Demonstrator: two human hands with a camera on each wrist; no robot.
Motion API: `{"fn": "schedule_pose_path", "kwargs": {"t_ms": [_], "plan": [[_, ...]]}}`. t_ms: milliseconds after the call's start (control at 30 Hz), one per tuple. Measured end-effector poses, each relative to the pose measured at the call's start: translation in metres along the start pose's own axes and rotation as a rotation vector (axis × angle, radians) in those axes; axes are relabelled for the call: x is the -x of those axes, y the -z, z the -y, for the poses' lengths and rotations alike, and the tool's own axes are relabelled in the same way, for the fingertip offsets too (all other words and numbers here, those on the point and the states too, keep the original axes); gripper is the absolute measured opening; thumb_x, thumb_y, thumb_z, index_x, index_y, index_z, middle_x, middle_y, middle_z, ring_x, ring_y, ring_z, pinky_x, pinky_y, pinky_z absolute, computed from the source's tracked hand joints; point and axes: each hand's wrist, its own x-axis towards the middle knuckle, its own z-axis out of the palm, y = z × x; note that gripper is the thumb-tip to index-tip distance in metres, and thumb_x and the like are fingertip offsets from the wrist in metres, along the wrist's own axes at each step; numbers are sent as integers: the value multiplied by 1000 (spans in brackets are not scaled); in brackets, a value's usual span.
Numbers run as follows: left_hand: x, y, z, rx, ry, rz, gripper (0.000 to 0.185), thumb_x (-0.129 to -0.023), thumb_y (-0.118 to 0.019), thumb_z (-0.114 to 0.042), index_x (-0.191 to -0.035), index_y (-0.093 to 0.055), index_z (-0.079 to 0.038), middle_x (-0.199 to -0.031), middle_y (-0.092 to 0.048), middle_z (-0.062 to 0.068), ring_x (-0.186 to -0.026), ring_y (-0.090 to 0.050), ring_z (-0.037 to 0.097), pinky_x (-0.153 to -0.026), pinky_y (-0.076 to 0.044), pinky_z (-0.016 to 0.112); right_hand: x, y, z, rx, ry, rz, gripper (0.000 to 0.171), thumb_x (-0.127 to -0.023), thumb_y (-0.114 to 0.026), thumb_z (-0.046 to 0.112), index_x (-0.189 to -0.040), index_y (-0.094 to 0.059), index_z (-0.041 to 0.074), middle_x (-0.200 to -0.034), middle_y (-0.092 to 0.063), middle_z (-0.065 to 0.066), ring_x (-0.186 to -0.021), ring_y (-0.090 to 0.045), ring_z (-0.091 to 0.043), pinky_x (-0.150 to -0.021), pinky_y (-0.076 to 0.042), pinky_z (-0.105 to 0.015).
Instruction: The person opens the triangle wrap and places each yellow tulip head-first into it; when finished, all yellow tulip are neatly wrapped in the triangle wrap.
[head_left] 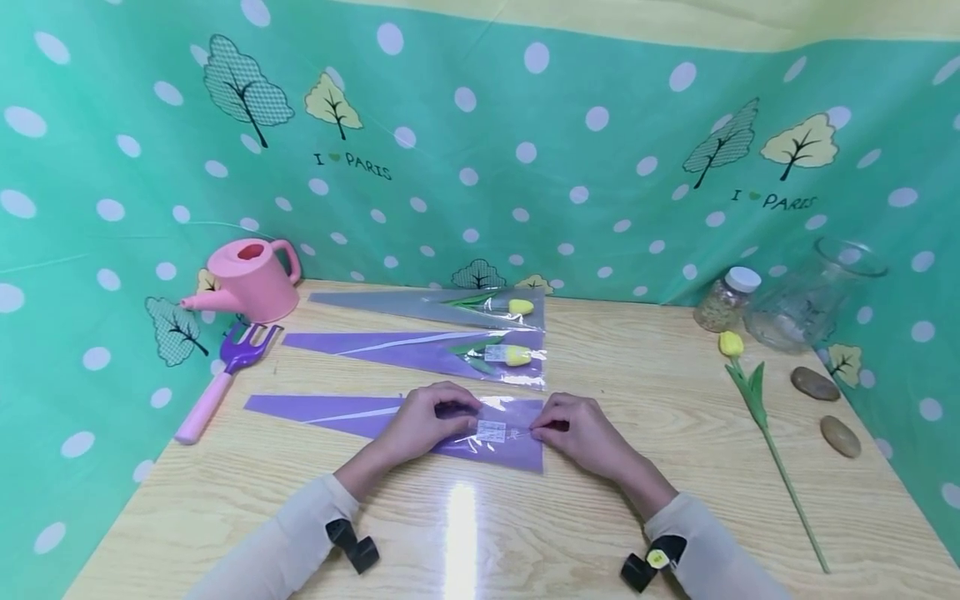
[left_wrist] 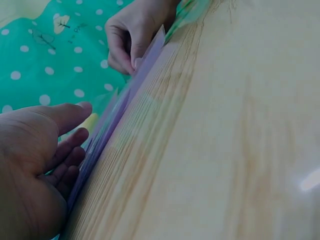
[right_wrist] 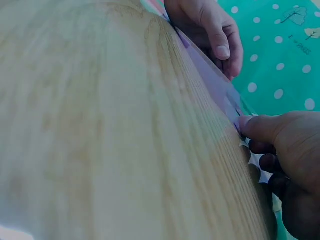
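A flat purple cone-shaped flower sleeve (head_left: 330, 412) lies on the wooden table (head_left: 525, 533) in front of me, its wide mouth to the right. My left hand (head_left: 442, 410) rests on the sleeve's middle with relaxed fingers. In the left wrist view the left hand (left_wrist: 65, 150) hovers over the sleeve (left_wrist: 125, 100), thumb out. My right hand (head_left: 551, 427) pinches the sleeve's mouth edge. The right wrist view shows the right hand (right_wrist: 250, 135) with its thumb on the sleeve (right_wrist: 212, 85). A small white label (head_left: 491, 431) sits between the hands.
Two more sleeves (head_left: 420, 346) (head_left: 420, 304) behind hold yellow tulips. A loose yellow tulip (head_left: 731, 343) lies at the right beside two stones (head_left: 813, 383) (head_left: 840, 436), a jar (head_left: 726, 298) and a glass vase (head_left: 810, 292). A pink watering can (head_left: 251, 279) and garden fork (head_left: 228, 367) are at the left.
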Motion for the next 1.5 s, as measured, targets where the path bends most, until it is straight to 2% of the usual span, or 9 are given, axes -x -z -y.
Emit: {"fn": "schedule_pose_path", "kwargs": {"t_ms": [133,267,600,800,933,1067,1200,1333,1500], "plan": [[1,1,0,-5,1,2,24,-86,-85,-23,-108,-79,-26,-115,-75,-10,-116,-69,14,-108,-51,36,0,-1,3,14,11,-23,9,-89,-80,10,-93,-81,18,-92,-71,11,-88,-65,-4,-81,-57,-23],[2,2,0,-11,-20,10,24,-85,-86,-25,-109,-79,-27,-116,-75,-10,-117,-68,14,-108,-51,36,-2,1,8,41,66,-72,4,-91,-78,11,-92,-78,14,-93,-68,9,-85,-63,-4,-77,-58,-22],[0,1,-1,-4,-44,13,33,-83,-87,-31,-114,-78,-24,-119,-74,-9,-120,-67,16,-108,-50,36,-12,15,30,200,176,-147,3,-94,-74,7,-93,-75,10,-95,-63,5,-88,-62,-7,-76,-59,-28],[-1,0,-1,-16,-42,-31,29,-84,-87,-27,-111,-79,-26,-116,-76,-10,-118,-68,15,-110,-51,39,-17,21,41,232,245,-158,9,-90,-77,2,-93,-73,10,-95,-62,2,-89,-62,-9,-75,-59,-28],[-2,-1,0,-4,-37,-69,23,-85,-86,-24,-107,-80,-26,-112,-77,-9,-113,-70,14,-108,-51,39,-18,23,43,184,240,-151,9,-90,-76,2,-93,-73,9,-95,-62,3,-89,-63,-9,-76,-61,-30],[-4,-2,0,20,-18,-89,19,-86,-85,-23,-103,-80,-26,-108,-78,-8,-107,-71,14,-102,-54,35,-15,26,40,55,155,-137,7,-92,-77,6,-96,-75,11,-95,-64,7,-87,-61,-7,-72,-59,-28],[-7,-4,0,41,14,-89,17,-86,-85,-22,-102,-81,-25,-108,-78,-6,-108,-72,15,-100,-55,35,-4,42,26,-102,33,-181,12,-94,-75,9,-106,-75,9,-94,-68,4,-81,-59,-8,-67,-53,-23],[-7,-3,-1,57,36,-99,18,-85,-85,-20,-103,-81,-23,-109,-79,-3,-109,-72,19,-101,-56,40,19,72,2,-221,-93,-271,20,-98,-69,7,-117,-71,2,-100,-71,-4,-84,-64,-6,-73,-57,-20],[-6,1,1,74,36,-120,20,-84,-86,-18,-103,-81,-21,-109,-79,-1,-111,-71,21,-103,-55,41,63,118,-31,-305,-271,-372,28,-102,-65,13,-126,-65,-3,-96,-72,7,-83,-66,-3,-72,-57,-20]]}}
